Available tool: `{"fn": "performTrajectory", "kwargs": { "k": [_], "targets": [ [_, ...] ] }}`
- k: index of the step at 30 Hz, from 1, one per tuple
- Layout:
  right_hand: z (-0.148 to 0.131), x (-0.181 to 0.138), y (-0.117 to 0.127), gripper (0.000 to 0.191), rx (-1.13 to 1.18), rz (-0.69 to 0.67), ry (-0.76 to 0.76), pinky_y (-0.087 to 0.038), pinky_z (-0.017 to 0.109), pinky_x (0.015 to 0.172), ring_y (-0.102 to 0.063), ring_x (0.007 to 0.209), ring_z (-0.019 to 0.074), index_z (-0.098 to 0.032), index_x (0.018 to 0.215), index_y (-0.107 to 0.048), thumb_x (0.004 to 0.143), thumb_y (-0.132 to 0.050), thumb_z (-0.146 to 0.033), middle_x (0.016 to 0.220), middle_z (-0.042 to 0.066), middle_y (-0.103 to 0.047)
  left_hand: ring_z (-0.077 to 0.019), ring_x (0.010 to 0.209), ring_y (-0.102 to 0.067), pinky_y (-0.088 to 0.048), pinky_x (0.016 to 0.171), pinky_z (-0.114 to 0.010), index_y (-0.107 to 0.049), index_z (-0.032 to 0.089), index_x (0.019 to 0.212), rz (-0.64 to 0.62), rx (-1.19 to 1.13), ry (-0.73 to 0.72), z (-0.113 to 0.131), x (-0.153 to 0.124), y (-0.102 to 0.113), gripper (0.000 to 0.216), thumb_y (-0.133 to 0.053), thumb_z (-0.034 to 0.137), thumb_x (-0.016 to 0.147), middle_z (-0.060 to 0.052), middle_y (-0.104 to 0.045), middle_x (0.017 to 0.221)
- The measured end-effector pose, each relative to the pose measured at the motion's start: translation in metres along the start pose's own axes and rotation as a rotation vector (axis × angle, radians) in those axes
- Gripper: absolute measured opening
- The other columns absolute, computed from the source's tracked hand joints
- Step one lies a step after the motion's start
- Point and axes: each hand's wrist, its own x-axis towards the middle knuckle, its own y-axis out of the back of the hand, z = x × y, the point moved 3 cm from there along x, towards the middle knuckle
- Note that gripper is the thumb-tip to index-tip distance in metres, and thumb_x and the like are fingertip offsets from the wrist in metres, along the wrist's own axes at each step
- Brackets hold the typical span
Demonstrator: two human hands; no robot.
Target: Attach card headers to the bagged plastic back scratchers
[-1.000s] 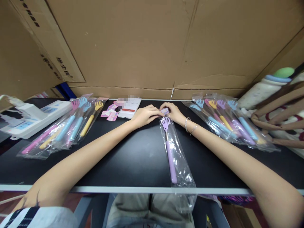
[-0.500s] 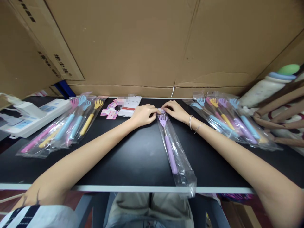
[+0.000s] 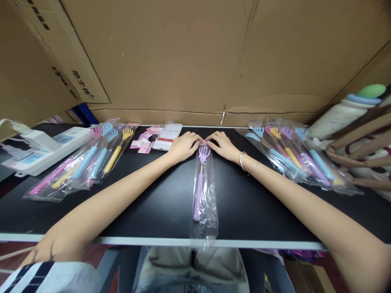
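A purple back scratcher (image 3: 199, 191) lies in a clear plastic bag (image 3: 210, 207), its claw end away from me and the bag's near end over the table's front edge. At the far end of the bag, my left hand (image 3: 185, 145) has its thumb and finger pinched on the bag's top, from the left side. Opposite it, my right hand (image 3: 222, 145), with bracelets on the wrist, pinches the same top edge from the right. A small pinkish card shows between the fingertips, mostly hidden by them.
Bagged back scratchers (image 3: 100, 156) in several colours lie at left beside a white power strip (image 3: 45, 152). More bagged scratchers (image 3: 293, 152) lie at right, near a white bottle (image 3: 339, 114). Pink cards (image 3: 143, 144) and a phone (image 3: 166, 136) sit behind my left hand. Cardboard (image 3: 171, 57) walls the back.
The bag with the purple back scratcher has swung, its near end moving left, so it now lies nearly straight towards me. Both hands have shifted slightly left at its top.
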Motion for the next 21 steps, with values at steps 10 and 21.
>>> {"fn": "performTrajectory", "kwargs": {
  "k": [10, 21],
  "targets": [
    [0.018, 0.003, -0.006, 0.026, -0.045, 0.082, -0.111, -0.042, 0.046, 0.09, -0.049, 0.103, 0.0286, -0.018, 0.106, -0.061, 0.088, -0.045, -0.027, 0.108, 0.012, -0.061, -0.0217, 0.115, -0.053, -0.045, 0.095, -0.036, -0.055, 0.019, 0.124, -0.015, -0.003, 0.073, -0.002, 0.001, -0.002, 0.037, -0.033, 0.028, 0.095, -0.005, -0.062, 0.124],
    [0.014, 0.002, -0.004, 0.026, 0.0, 0.07, -0.084, -0.041, 0.046, 0.09, -0.048, 0.101, 0.0275, -0.02, 0.102, -0.064, 0.089, -0.042, -0.028, 0.106, 0.01, -0.064, -0.022, 0.114, -0.054, -0.045, 0.096, -0.038, -0.053, 0.018, 0.125, -0.035, -0.023, 0.078, -0.004, 0.001, -0.004, 0.039, -0.033, 0.035, 0.096, -0.006, -0.063, 0.125]
  ]
}}
